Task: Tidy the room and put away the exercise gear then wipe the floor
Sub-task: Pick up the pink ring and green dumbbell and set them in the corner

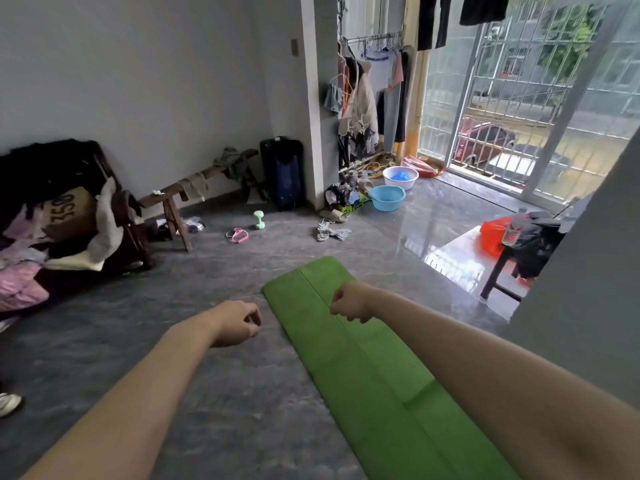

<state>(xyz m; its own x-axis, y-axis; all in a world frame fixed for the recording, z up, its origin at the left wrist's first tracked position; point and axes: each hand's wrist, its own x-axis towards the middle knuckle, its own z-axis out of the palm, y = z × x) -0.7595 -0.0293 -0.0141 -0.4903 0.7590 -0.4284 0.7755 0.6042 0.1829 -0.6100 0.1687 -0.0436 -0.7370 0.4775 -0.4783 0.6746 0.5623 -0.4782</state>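
A green exercise mat [363, 358] lies unrolled on the grey floor, running from the lower right toward the middle of the room. My right hand [349, 303] hovers above its far end, fingers loosely curled and holding nothing. My left hand [239, 323] hangs over bare floor just left of the mat, also loosely curled and empty. Farther off on the floor lie a mint-green dumbbell [258, 219] and a pink resistance band [237, 235]. A heap of grey cloth [330, 232] sits to their right.
A bed piled with clothes [52, 223] fills the left. A wooden bench [194, 188] and dark suitcase [282, 171] stand by the wall. Blue [387, 198] and white [400, 177] basins, shoes and a clothes rack crowd the pillar. A low table [498, 268] stands right.
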